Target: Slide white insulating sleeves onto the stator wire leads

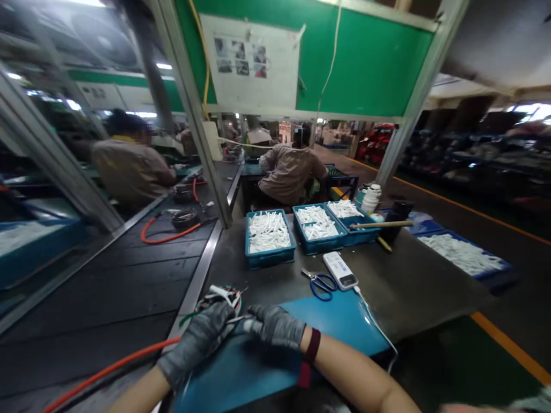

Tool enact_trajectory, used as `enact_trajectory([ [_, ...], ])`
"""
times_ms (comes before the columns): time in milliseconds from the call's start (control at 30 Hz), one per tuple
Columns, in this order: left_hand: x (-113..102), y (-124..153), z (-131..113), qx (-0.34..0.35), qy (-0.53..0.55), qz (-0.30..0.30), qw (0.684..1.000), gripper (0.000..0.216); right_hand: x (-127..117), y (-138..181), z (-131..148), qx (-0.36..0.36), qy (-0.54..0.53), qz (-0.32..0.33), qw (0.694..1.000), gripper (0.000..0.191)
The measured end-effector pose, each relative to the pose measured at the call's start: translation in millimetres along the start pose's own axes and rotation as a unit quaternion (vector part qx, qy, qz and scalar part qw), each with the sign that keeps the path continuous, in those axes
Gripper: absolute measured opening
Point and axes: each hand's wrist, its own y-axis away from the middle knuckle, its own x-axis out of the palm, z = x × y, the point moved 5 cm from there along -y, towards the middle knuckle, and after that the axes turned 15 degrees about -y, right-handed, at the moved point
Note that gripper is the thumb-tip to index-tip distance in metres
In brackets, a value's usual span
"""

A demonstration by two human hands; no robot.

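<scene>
Grey knit gloves cover both hands, which work close together over a blue mat (258,373). My left hand (196,338) is closed around a bundle of multicoloured wires (217,301), and an orange cable (116,367) runs from the lower left toward that hand. My right hand (275,327) pinches a thin wire (239,320) extending from the bundle. Blue-handled scissors (322,284) and a white power bank (340,271) lie beyond my right hand. The gloves hide the wire ends inside my grip.
Several white plastic parts fill blue crates (270,252) on the dark work table (404,298). A wooden-handled tool (379,225) lies beyond them. To the left runs a black conveyor belt (112,287) with a metal rail. Two seated co-workers (290,175) (129,169) work farther away.
</scene>
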Motion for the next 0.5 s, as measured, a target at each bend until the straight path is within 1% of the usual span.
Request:
enact_trajectory([
  [67, 12, 10, 3, -0.02, -0.014, 0.035, 0.999, 0.04, -3, 6, -8, 0.024, 0.006, 0.006, 1.0, 0.046],
  [133, 23, 14, 3, -0.03, -0.019, 0.049, 0.998, 0.039, -7, 7, -11, 0.033, 0.003, 0.015, 0.999, 0.051],
  [233, 31, 12, 1, -0.029, -0.005, 0.034, 0.999, 0.036, -10, 5, -9, 0.025, -0.003, 0.029, 0.999, 0.046],
  [367, 30, 11, -3, -0.036, 0.023, 0.007, 0.999, 0.034, -15, -8, -5, -0.037, -0.038, 0.041, 0.998, 0.035],
  [433, 28, 12, -5, -0.047, 0.022, 0.021, 0.998, 0.036, -26, -23, -6, -0.066, -0.053, 0.02, 0.996, 0.031],
  [500, 24, 12, -10, -0.054, 0.017, 0.052, 0.997, 0.037, -46, -47, -9, -0.074, -0.032, -0.047, 0.996, 0.025],
])
